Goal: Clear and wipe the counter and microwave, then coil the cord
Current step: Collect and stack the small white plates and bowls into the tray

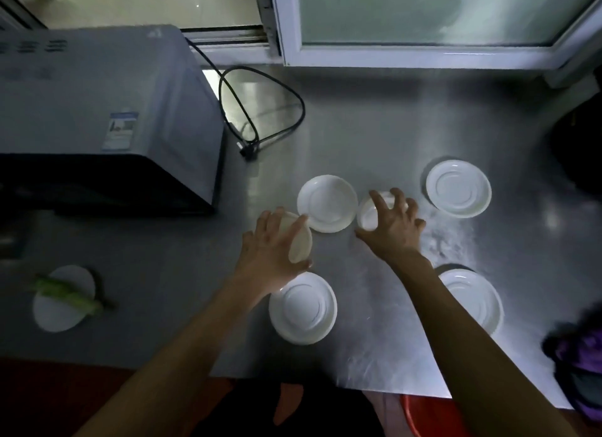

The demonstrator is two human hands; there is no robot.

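My left hand (273,247) grips a small white bowl (300,241), tilted on its side above the steel counter (374,127). My right hand (395,225) reaches over a second small white bowl (366,213), with the fingers spread and curled above its rim. White saucers lie around them: one between the hands (327,203), one at the far right (458,188), one near my left wrist (303,308), one under my right forearm (475,298). The grey microwave (97,111) stands at the left. Its black cord (260,111) lies in a loose loop beside it.
A white plate (62,298) with a green vegetable (70,295) sits at the near left of the counter. A window frame (423,55) runs along the back. A purple and black object (576,361) lies at the right edge, and a red bucket (426,417) stands below.
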